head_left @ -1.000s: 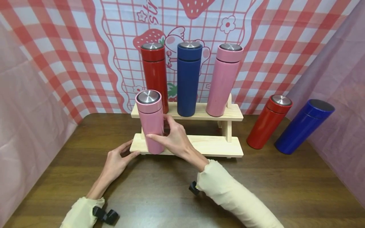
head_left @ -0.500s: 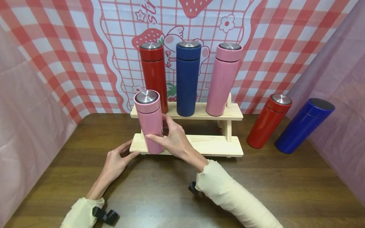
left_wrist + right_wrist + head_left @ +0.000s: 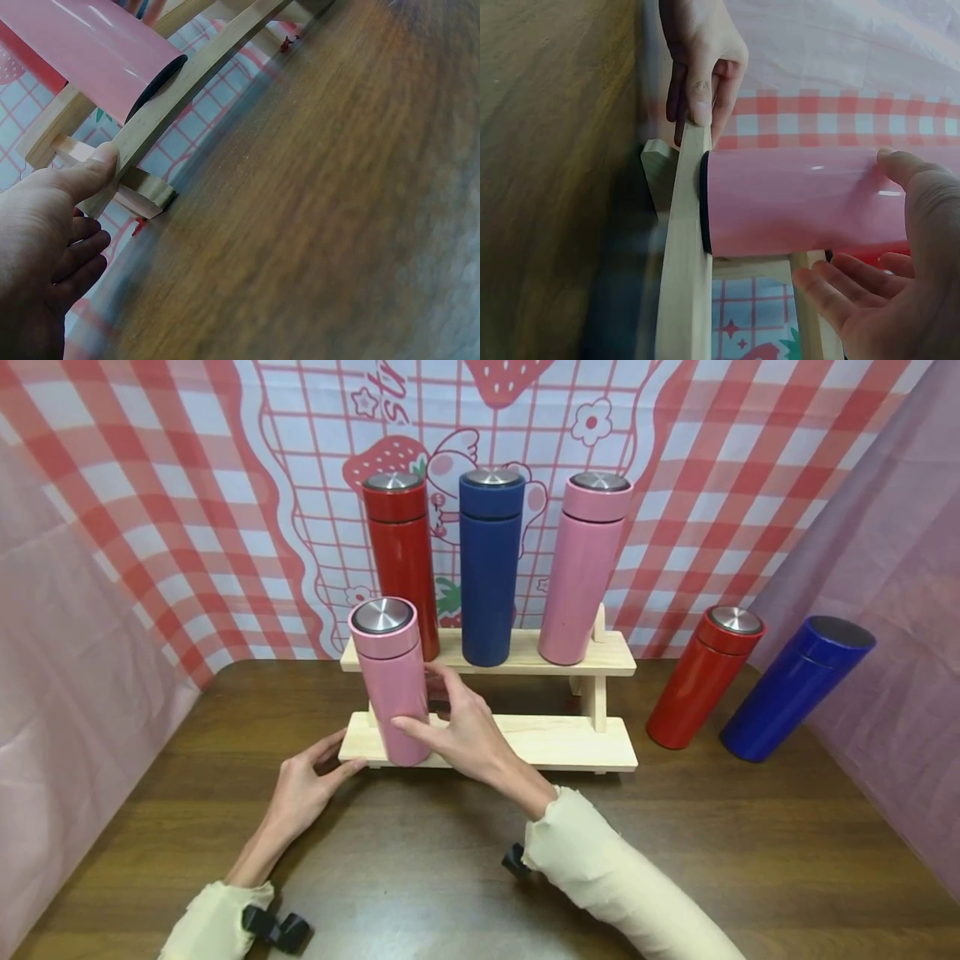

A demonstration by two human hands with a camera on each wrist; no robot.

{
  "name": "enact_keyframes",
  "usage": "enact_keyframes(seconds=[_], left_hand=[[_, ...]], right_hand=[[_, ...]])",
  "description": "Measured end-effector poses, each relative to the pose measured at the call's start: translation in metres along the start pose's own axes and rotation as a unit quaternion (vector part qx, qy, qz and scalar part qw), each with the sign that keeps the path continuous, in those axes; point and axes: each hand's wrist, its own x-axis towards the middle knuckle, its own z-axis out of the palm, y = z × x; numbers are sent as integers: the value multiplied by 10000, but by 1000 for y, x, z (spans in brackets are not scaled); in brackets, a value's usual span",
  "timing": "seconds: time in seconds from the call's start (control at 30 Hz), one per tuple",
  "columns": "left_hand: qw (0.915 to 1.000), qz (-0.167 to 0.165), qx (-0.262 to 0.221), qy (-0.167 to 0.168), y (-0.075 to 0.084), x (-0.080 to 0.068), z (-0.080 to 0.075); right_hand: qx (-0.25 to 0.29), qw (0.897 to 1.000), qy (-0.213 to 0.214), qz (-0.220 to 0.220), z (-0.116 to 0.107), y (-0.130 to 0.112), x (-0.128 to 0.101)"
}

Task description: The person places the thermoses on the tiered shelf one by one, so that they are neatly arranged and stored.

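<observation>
A pink thermos (image 3: 392,693) with a steel-topped lid stands upright on the lower step of a two-tier wooden rack (image 3: 555,742), at its left end. My right hand (image 3: 468,731) is around its right side. In the right wrist view the right thumb (image 3: 900,165) lies against the thermos, while the other fingers are loosely spread below it, seemingly apart from its wall. My left hand (image 3: 303,789) pinches the left end of the lower board. Its thumb (image 3: 101,159) presses on the board; the index fingertip is hidden behind the wood.
On the upper step stand a red thermos (image 3: 401,560), a navy thermos (image 3: 489,577) and another pink thermos (image 3: 585,577). To the right, a second red thermos (image 3: 705,681) and a bright blue thermos (image 3: 795,693) stand on the wooden table (image 3: 420,877). A checked cloth (image 3: 720,485) hangs behind.
The right hand's thumb and sleeve have shifted slightly right, and its grip looks looser. The pink thermos stays in place on the lower step. My left hand keeps its hold.
</observation>
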Motion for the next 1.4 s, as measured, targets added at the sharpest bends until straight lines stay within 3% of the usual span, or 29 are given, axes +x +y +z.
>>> enact_keyframes(seconds=[0.23, 0.83, 1.4], left_hand=[[10000, -12, 19, -9, 1, 0, 1], [9999, -130, -26, -65, 1, -1, -1], [9998, -179, -35, -72, 1, -1, -1]], right_hand=[[-98, 9991, 73, 407, -19, 7, -21], [-383, 9950, 830, 397, -90, 32, -74], [-1293, 9720, 1813, 748, -165, 51, -126]])
